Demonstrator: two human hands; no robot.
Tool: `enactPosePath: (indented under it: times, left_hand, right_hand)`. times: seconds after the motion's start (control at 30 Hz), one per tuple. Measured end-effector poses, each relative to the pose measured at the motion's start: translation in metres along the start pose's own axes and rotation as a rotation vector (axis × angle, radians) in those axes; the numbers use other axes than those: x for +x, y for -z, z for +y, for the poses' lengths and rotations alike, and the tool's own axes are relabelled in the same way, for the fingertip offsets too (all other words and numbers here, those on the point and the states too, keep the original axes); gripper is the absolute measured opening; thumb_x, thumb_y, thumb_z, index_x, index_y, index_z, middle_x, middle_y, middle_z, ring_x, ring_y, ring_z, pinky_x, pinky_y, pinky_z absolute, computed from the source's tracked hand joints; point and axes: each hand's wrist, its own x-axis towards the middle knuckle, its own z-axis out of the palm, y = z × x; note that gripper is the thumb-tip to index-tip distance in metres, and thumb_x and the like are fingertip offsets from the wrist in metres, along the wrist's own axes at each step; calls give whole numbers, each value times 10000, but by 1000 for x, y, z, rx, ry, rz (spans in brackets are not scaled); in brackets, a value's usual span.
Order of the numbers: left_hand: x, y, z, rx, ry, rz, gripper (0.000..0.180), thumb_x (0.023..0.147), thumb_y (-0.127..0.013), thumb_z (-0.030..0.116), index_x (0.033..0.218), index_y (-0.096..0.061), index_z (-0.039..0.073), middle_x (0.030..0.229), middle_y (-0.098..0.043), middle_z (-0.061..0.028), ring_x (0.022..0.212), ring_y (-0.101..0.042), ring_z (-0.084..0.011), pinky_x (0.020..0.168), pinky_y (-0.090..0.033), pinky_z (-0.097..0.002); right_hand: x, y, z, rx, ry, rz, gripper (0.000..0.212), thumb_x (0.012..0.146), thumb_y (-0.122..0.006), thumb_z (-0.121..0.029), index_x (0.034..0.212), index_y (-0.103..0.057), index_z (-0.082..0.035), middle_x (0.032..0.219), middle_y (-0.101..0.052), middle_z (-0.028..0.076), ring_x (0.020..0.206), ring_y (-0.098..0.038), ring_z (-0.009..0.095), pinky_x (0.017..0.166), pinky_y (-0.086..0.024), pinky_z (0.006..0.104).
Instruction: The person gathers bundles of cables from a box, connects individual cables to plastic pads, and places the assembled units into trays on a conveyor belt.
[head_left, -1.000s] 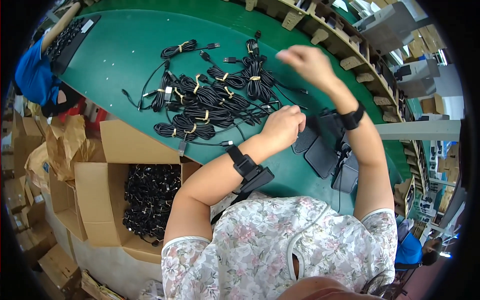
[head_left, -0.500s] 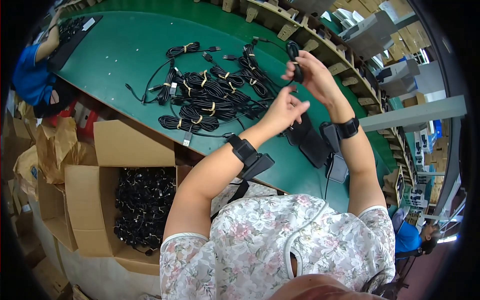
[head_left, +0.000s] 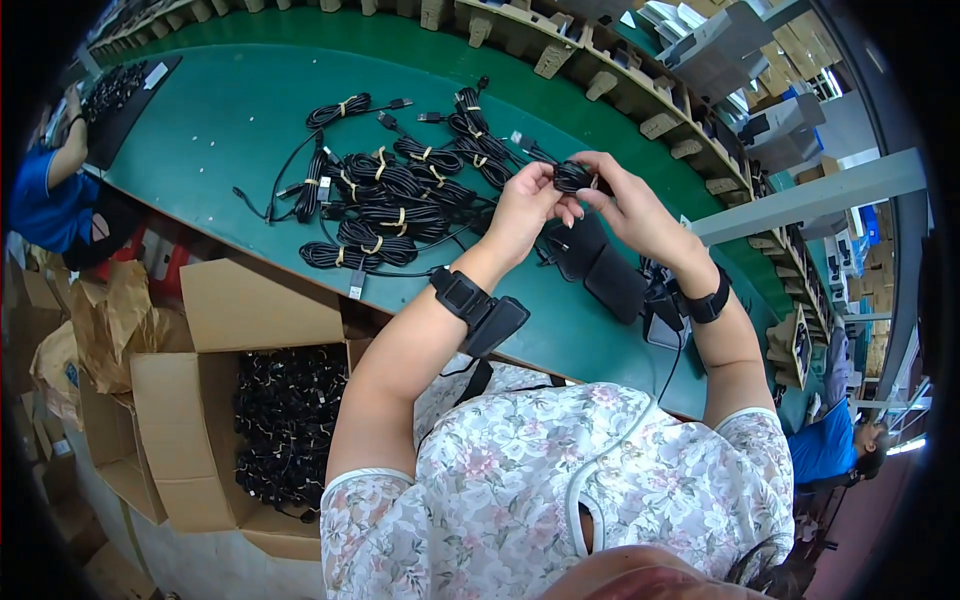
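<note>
A coiled black USB cable [head_left: 572, 178] is held between my two hands above the green table. My left hand [head_left: 527, 208] pinches the coil from its left side, fingertips bent against it. From the right, my right hand [head_left: 632, 203] grips the same coil with thumb and fingers. A light connector [head_left: 517, 137] shows just beyond the coil. Left of my hands lies a pile of black cables [head_left: 385, 185], bundled with pale yellow bands, some USB plugs sticking out. The undersides of my fingers are hidden.
An open cardboard box [head_left: 185, 440] full of black cables stands at the table's left edge. Black flat pads [head_left: 585, 255] lie under my right wrist. A wooden rack [head_left: 600, 75] lines the far side. A grey beam [head_left: 810, 195] juts in at right. Co-workers in blue are at far left and right.
My right hand has come down and nearer with the cable coil, and my left hand has closed on it too. The view has shifted slightly.
</note>
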Motion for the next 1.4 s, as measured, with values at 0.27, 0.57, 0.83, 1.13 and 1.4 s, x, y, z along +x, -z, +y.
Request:
enactPosePath:
  times: [0.27, 0.57, 0.83, 1.13, 1.4]
  left_hand:
    - [-10, -5, -4, 341, 40, 25, 288, 898, -504, 17, 1169, -409, -1, 894, -567, -100, 655, -572, -110, 523, -437, -202]
    - [-20, -13, -3, 412, 114, 0, 295, 886, -516, 2, 1164, -417, 11, 908, -555, -85, 664, -565, -95, 517, -422, -189]
    - [-23, -14, 2, 453, 125, 53, 280, 893, -516, 14, 1158, -425, 10, 913, -554, -79, 675, -564, -94, 520, -420, -188]
    - [-22, -19, 5, 428, 189, 77, 253, 910, -537, 59, 1148, -455, 30, 929, -574, -62, 711, -562, -93, 558, -423, -192]
    - [-25, -18, 6, 448, 219, 97, 227, 915, -534, 67, 1131, -472, 40, 931, -571, -54, 716, -558, -90, 563, -417, -190]
  right_hand:
    - [-4, 103, 75, -537, -81, 544, 238, 875, -553, -83, 1094, -540, 11, 969, -609, 204, 875, -593, 366, 752, -468, 382]
    - [-3, 235, 194, -844, -698, 495, 336, 860, -587, -270, 1044, -603, 11, 967, -631, 244, 925, -597, 409, 789, -482, 441]
    - [28, 222, 242, -889, -863, 249, 332, 869, -580, -242, 1020, -603, 52, 976, -620, 264, 944, -592, 401, 787, -476, 455]
    - [35, 201, 316, -788, -903, 432, 385, 881, -516, -339, 1021, -629, 2, 1029, -630, 227, 966, -599, 389, 819, -487, 437]
    - [25, 196, 322, -776, -953, 453, 416, 877, -497, -405, 1076, -629, -65, 1021, -635, 215, 957, -600, 383, 824, -482, 428]
